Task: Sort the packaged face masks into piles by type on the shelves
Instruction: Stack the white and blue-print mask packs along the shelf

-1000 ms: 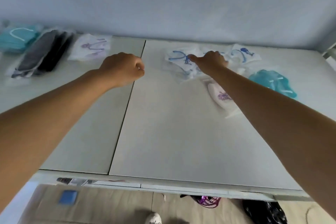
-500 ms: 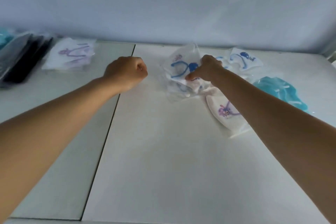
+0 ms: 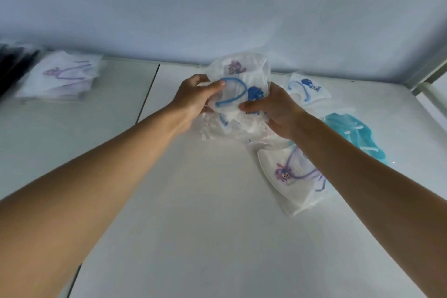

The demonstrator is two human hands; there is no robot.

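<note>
Both hands hold a bunch of packaged white masks (image 3: 238,94) lifted a little above the white shelf (image 3: 193,213). My left hand (image 3: 196,99) grips its left side, thumb on a mask with a blue strap. My right hand (image 3: 273,110) grips the right side. A purple-print mask shows at the bunch's top. Another blue-print mask (image 3: 306,87) lies behind my right hand. A purple-print mask (image 3: 290,176) lies under my right forearm, and a teal mask pack (image 3: 355,135) lies further right.
A pile of purple-print masks (image 3: 64,77) sits at the back left, with black masks (image 3: 14,63) at the left edge. A seam (image 3: 147,94) divides the shelf boards. The wall stands close behind, and a metal post (image 3: 430,72) rises at the far right.
My right hand lifted the blue-print masks off the shelf. My left hand, a closed fist before, moved right and took hold of the bunch. The camera moved closer and to the right.
</note>
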